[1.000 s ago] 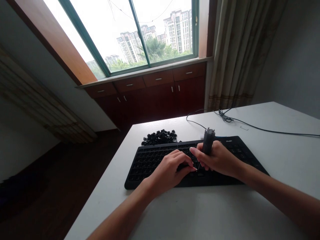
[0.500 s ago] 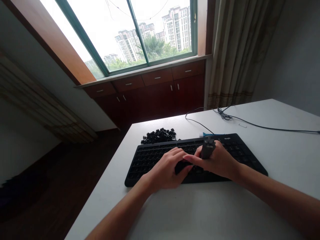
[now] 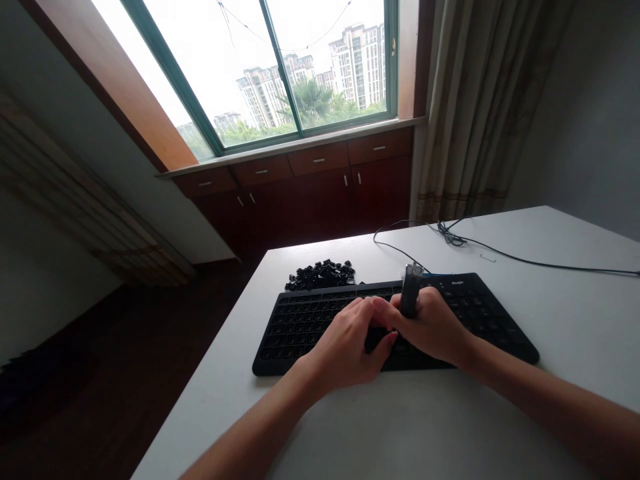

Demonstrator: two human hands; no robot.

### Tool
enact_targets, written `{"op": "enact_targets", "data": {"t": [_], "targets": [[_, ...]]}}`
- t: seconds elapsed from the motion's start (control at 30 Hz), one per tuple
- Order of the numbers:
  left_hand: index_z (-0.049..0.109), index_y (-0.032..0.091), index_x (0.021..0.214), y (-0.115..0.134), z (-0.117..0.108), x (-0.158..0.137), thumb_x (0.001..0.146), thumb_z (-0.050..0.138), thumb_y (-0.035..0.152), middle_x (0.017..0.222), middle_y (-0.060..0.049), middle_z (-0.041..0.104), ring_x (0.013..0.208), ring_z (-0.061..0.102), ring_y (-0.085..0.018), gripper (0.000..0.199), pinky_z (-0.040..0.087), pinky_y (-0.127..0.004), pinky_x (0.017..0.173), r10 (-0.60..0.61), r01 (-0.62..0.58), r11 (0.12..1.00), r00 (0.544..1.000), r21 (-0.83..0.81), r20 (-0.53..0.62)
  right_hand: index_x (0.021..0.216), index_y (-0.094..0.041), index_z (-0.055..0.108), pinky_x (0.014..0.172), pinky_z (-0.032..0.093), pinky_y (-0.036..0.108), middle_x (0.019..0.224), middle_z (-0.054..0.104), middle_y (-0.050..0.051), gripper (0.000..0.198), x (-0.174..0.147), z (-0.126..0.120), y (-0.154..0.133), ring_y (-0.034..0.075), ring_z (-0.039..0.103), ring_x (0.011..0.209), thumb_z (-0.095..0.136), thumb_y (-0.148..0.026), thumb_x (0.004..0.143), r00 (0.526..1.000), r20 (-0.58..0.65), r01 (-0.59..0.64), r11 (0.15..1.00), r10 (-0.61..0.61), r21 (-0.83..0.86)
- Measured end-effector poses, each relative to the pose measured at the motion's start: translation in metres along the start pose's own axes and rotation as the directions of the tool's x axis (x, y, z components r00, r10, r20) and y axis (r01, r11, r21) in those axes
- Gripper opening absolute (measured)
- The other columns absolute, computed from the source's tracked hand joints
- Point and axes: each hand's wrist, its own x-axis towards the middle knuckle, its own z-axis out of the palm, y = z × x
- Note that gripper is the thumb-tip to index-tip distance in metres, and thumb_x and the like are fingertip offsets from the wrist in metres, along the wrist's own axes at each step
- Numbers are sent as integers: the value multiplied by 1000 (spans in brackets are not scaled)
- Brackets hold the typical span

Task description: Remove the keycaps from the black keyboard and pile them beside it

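A black keyboard (image 3: 300, 320) lies across the table, with most keycaps gone from its left part and keys still in place at the right. My right hand (image 3: 435, 327) is wrapped round a dark-handled tool (image 3: 411, 291) that stands nearly upright, a shiny end on top. The tool's lower end is hidden by my fingers. Over the keyboard's middle, my left hand (image 3: 345, 347) is curled, its fingertips meeting those of my right. What they pinch is hidden. Behind the keyboard's left half sits a heap of black keycaps (image 3: 323, 274).
Beyond the keyboard, a black cable (image 3: 453, 235) runs bunched across the white table (image 3: 400, 427). A thin bent wire (image 3: 487, 258) lies near it. Part of a blue brush (image 3: 440, 274) shows behind the keyboard. Wooden cabinets (image 3: 310, 200) stand under the window.
My left hand has shifted slightly right, closer to my right fingertips. The tool in my right hand has become more upright. The whole view has moved a little.
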Motion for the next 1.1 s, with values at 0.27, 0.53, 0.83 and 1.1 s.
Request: {"op": "enact_targets", "data": {"t": [0.27, 0.53, 0.83, 1.1], "targets": [[21, 10, 155, 5, 10, 0, 95, 46, 21, 155, -22, 39, 149, 29, -35, 66, 20, -60, 123, 65, -68, 978, 998, 198, 19, 60, -20, 54, 67, 47, 31, 69, 61, 4, 44, 20, 28, -14, 17, 55, 65, 52, -43, 98, 976, -203, 99, 988, -74, 116], [20, 6, 156, 6, 5, -1, 88, 55, 29, 161, -24, 28, 150, 27, -38, 80, 21, -58, 125, 34, -43, 988, 997, 147, 69, 56, -22, 39, 46, 33, 26, 53, 38, -3, 52, 25, 54, -3, 11, 34, 51, 59, -55, 91, 965, -203, -81, 927, 165, 366], [57, 15, 114, 5, 13, 8, 83, 55, 25, 119, -14, 67, 108, 64, -30, 33, 54, -41, 97, 166, -169, 983, 985, 77, 46, 55, -21, 44, 59, 42, 31, 61, 54, 2, 44, 24, 36, -3, 17, 50, 57, 55, -35, 96, 971, -89, 225, 974, -222, 22], [54, 14, 121, -4, 17, 19, 90, 48, 21, 118, -15, 69, 110, 66, -29, 33, 55, -39, 98, 208, -210, 970, 978, 120, 33, 57, -21, 47, 56, 44, 31, 58, 54, 2, 45, 20, 34, 5, 17, 53, 53, 49, -37, 99, 968, -140, 216, 975, -208, 44]]}}
